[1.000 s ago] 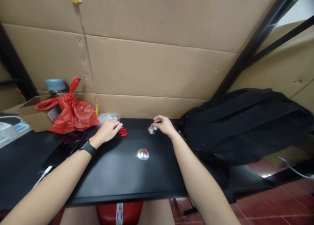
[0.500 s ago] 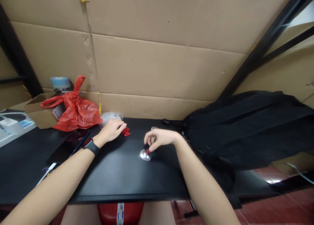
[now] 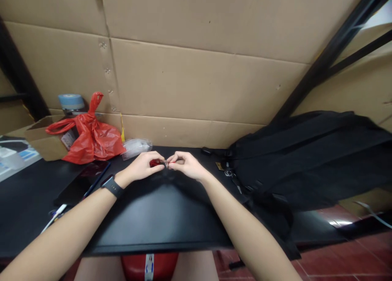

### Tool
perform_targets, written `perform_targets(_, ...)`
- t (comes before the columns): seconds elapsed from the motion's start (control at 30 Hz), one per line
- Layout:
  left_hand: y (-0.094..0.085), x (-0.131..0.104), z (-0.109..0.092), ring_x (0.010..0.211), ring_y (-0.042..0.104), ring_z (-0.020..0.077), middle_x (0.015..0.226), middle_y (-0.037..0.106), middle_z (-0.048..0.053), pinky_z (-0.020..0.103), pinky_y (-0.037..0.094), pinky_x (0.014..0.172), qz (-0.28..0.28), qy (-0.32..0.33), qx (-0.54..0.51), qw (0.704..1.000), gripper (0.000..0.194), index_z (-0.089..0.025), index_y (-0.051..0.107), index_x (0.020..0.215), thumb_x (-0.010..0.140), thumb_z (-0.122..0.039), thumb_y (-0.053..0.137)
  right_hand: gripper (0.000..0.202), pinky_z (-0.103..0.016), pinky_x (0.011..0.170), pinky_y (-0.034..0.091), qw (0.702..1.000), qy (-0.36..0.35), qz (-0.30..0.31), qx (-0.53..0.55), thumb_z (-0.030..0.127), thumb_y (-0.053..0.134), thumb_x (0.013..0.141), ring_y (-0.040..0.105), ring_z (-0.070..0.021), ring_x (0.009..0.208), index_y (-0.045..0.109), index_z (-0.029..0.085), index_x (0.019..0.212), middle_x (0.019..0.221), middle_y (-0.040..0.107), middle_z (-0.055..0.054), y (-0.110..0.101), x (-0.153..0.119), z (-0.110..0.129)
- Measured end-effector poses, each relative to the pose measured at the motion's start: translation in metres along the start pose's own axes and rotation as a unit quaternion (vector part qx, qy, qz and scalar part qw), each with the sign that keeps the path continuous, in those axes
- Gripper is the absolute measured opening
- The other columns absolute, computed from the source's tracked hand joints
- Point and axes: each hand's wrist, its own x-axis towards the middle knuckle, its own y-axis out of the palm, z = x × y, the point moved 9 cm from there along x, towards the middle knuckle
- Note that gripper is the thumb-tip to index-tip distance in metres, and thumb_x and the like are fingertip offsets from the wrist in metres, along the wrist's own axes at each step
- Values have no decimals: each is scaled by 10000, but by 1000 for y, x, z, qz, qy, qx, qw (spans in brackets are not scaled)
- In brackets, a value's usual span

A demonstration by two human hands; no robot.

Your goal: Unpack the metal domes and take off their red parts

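Observation:
My left hand and my right hand meet fingertip to fingertip low over the black tabletop. Between them is a small shiny silver disc, seen nearly edge-on and pinched by the fingers of both hands. A bit of red shows at my right fingertips. Red string-like pieces show between my left thumb and fingers; whether they lie on the table behind the hand or are touched by it, I cannot tell. My left wrist wears a black watch.
Left of my hands are a clear plastic bag, a knotted red plastic bag, a cardboard box and a dark phone. A black backpack fills the right side. Behind the table stands a cardboard wall.
My right hand has lifted the silver disc off the tabletop and brought it up and left to my left hand. My left hand's fingers have closed in on the disc.

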Motion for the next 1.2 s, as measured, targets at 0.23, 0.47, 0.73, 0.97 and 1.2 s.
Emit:
perform_targets(0.23, -12, 1, -8, 783, 637, 175, 865, 703, 45, 291, 488, 729, -78, -28, -3, 997, 157, -187, 693, 852, 902, -314, 615, 381, -356, 772, 593, 995, 5, -39, 96, 455, 823, 685, 716, -185, 830, 571, 180, 767, 1080, 677, -72, 9, 1, -4)
perform_targets(0.47, -14, 3, -9, 781, 628, 175, 870, 688, 49, 293, 485, 744, -88, -13, 24, 996, 142, -183, 658, 861, 919, -278, 569, 435, -362, 925, 548, 993, -37, -63, 97, 422, 850, 637, 682, -169, 910, 573, 215, 900, 1055, 654, -24, 11, 3, 1)
perform_targets(0.73, -23, -7, 46, 794, 635, 188, 857, 712, 43, 299, 459, 755, -52, -42, 119, 991, 248, -191, 684, 837, 928, -398, 580, 302, -345, 823, 509, 936, -34, -204, -285, 344, 778, 670, 644, -195, 845, 587, 210, 861, 903, 678, -41, -87, -2, -5)
perform_targets(0.97, -3, -8, 54, 850, 643, 208, 872, 720, 49, 317, 461, 796, -17, -35, 114, 993, 262, -206, 706, 827, 913, -435, 612, 266, -273, 698, 477, 922, 59, -118, -364, 308, 795, 634, 631, -166, 731, 672, 176, 830, 826, 711, -34, -119, -5, -46)
perform_targets(1.2, -9, -9, 53, 835, 630, 212, 863, 696, 55, 335, 468, 787, -54, -41, 115, 991, 293, -201, 688, 806, 894, -472, 620, 339, -263, 693, 477, 934, 71, -64, -344, 272, 825, 583, 626, -153, 732, 689, 167, 875, 895, 716, -43, -114, -4, -55)
